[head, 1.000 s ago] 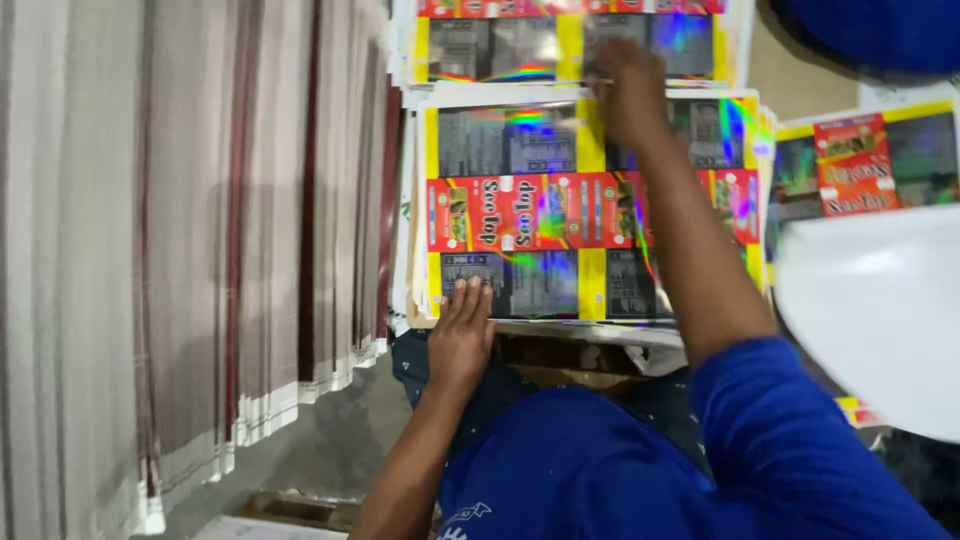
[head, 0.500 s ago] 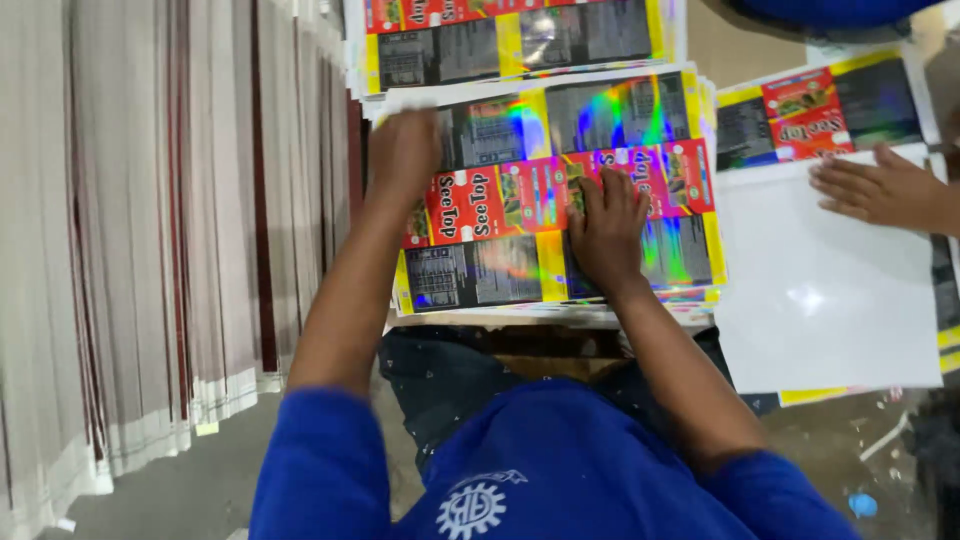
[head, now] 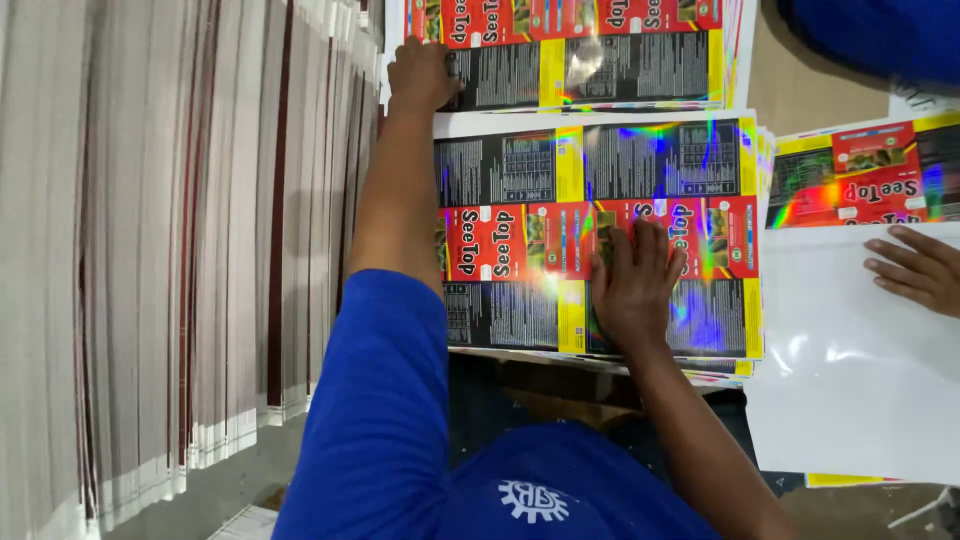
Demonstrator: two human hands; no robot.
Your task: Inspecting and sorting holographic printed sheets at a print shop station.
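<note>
Right hand [head: 632, 285] lies flat, open, on the glossy sheets [head: 600, 230]; left hand [head: 420, 75] curls over the far stack [head: 600, 50], grip unclear. Slick sheets could slide askew.

The near stack of printed sheets [head: 600, 240] lies in the middle, and everything is placed from it. The right hand [head: 632, 290] rests flat on its top sheet, toward the near edge. Beyond its far edge lies a second stack of sheets [head: 590, 50], with the left hand [head: 422, 75] on that stack's left corner. To its left runs a long row of sheets on edge [head: 180, 250]. To its right a blank sheet [head: 850, 380] overlaps another printed stack [head: 860, 175], and another person's hand [head: 915, 268] lies on the blank sheet.
</note>
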